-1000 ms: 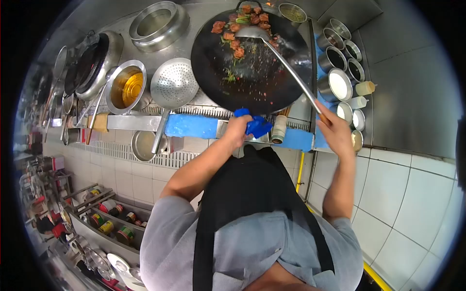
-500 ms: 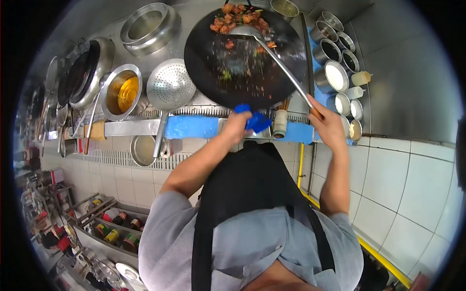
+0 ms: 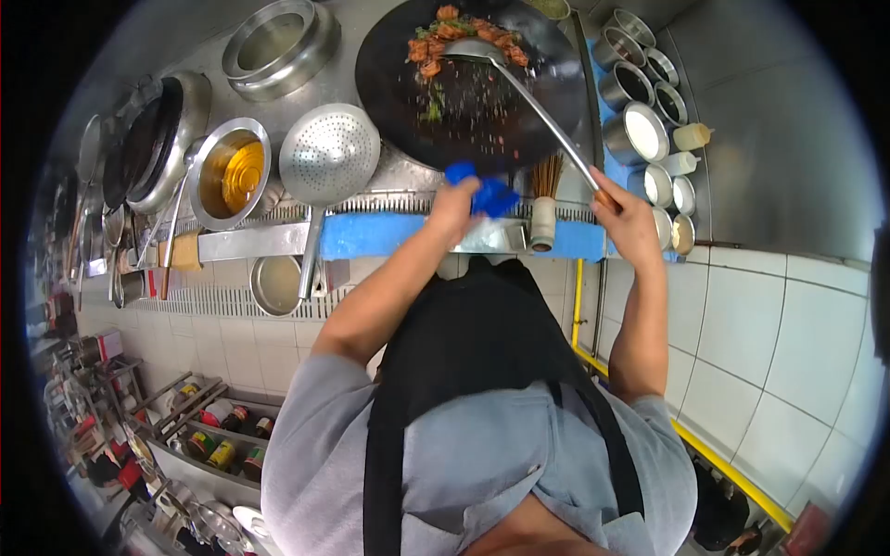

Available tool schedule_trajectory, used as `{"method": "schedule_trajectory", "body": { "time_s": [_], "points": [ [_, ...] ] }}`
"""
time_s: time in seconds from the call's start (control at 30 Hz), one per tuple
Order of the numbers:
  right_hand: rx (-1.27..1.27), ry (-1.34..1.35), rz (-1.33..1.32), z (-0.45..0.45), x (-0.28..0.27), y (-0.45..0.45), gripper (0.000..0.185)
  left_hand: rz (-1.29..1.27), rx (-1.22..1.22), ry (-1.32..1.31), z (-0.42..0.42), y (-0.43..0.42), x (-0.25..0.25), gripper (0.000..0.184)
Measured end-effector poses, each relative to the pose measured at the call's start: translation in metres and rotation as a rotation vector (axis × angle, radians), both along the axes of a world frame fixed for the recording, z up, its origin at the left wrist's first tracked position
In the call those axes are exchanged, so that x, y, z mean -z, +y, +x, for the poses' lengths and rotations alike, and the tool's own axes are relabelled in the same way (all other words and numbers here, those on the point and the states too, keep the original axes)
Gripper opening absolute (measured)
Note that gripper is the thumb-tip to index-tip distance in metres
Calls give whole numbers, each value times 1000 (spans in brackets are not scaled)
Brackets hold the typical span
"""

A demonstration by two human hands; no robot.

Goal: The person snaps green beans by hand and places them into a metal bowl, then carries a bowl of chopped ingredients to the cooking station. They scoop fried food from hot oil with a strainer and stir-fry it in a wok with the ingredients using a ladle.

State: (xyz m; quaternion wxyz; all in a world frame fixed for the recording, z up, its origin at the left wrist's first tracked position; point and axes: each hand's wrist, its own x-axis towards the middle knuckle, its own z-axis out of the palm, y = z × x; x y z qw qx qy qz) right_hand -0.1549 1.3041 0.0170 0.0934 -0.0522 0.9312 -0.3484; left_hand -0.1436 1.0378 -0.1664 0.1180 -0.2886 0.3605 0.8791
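A large black wok sits on the stove, with browned meat pieces and bits of green gathered at its far side. My right hand is wrapped round the wooden end of a long ladle, whose bowl rests among the meat. At the wok's near edge, my left hand is closed on a blue cloth; whether it grips the wok's rim through the cloth is hidden. A bamboo wok brush stands just right of the cloth.
Left of the wok lie a perforated strainer and a metal pot of orange oil. Several seasoning containers and squeeze bottles line the right side. A yellow pipe runs low along the tiled wall.
The wok has shifted away from me, uncovering more of the brush. My left hand and the cloth have moved slightly forward with it. The meat lies more spread around the ladle bowl.
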Motion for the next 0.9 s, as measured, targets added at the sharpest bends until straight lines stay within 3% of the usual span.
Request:
{"method": "schedule_trajectory", "body": {
  "time_s": [0.03,0.2,0.33,0.4,0.53,0.73,0.87,0.9],
  "points": [
    [20,15,-50,2,-4,2,57,-91,152,-72,15,-8,-12,24],
    [185,-89,-352,55,-21,25,61,-75,6,16,-13,-20,-58,17],
    [209,27,-448,68,74,13,62,-42,86,11,-66,-36,-27,17],
    [207,-163,-477,65,94,-16,58,-52,107,-1,-70,-37,-10,17],
    [73,-58,-183,48,143,-17,56,-62,121,23,-77,-34,-6,19],
    [54,-53,-225,23,90,-28,61,-22,102,27,-86,-36,5,26],
    [76,-256,-333,4,48,-57,63,-9,89,32,-83,-33,11,32],
    [32,-190,-221,-5,51,-58,63,-7,82,34,-84,-33,10,33]
  ]
}}
